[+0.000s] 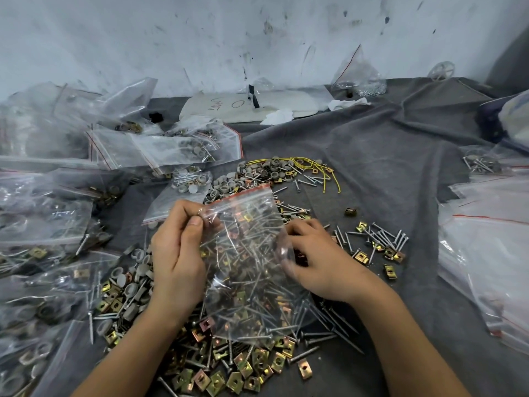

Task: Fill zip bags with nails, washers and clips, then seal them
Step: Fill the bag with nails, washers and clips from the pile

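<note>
Zip bag (pixel 243 253) at frame centre, held over loose nails (pixel 380 239) and clips (pixel 257 365) on grey cloth (pixel 372 156) — red-striped mouth uppermost. Left hand (pixel 179 253) pinches its upper-left edge, thumb against fingers. Right hand (pixel 315 259) sits at bag's right side, fingers curled, partly behind plastic — whether it grips anything, cannot tell.

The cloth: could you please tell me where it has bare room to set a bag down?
Bare cloth between the yellow bands, white paper and right-edge bags. Crowded at left with filled bags, at centre with nails and clips.
</note>
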Demonstrator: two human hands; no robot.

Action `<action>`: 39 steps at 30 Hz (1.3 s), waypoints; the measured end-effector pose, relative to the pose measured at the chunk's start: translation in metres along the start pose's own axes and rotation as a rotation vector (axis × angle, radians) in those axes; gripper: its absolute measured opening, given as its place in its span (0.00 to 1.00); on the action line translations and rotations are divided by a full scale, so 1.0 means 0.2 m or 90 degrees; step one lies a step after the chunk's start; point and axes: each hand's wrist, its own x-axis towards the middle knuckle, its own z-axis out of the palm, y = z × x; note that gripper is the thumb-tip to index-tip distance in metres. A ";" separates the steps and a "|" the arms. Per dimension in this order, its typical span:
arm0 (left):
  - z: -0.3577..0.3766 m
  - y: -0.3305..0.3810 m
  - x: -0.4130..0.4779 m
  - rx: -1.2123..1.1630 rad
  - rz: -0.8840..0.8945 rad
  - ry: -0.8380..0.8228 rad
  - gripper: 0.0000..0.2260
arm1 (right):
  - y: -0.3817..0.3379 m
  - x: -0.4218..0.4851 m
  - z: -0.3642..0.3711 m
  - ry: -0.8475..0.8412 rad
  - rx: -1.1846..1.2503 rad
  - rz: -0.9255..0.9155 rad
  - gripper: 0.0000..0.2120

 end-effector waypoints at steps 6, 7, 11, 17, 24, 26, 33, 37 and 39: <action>0.00 0.00 0.00 0.010 0.013 0.003 0.09 | 0.01 0.00 -0.02 0.004 0.020 -0.005 0.10; 0.00 0.00 0.00 0.016 0.017 0.007 0.09 | 0.01 0.00 -0.02 0.006 0.017 -0.009 0.10; 0.01 0.00 0.00 0.029 0.031 0.013 0.09 | 0.02 0.00 -0.01 0.038 0.018 -0.014 0.09; 0.00 -0.02 0.02 0.060 0.041 -0.046 0.09 | -0.02 0.03 -0.11 0.263 0.206 0.059 0.04; 0.00 -0.04 0.03 0.129 0.202 -0.169 0.05 | -0.29 0.07 -0.42 0.240 0.158 -0.142 0.08; 0.00 -0.04 0.03 0.100 0.228 -0.180 0.06 | -0.36 0.09 -0.47 0.126 0.020 -0.159 0.05; 0.00 -0.04 0.03 0.058 0.312 -0.125 0.08 | -0.38 0.04 -0.51 0.008 0.093 -0.113 0.08; 0.01 -0.03 0.02 0.053 0.319 -0.073 0.05 | -0.29 -0.01 -0.48 0.111 0.218 -0.096 0.08; 0.01 -0.03 0.03 0.051 0.312 -0.038 0.05 | -0.23 -0.01 -0.44 0.152 0.323 -0.035 0.11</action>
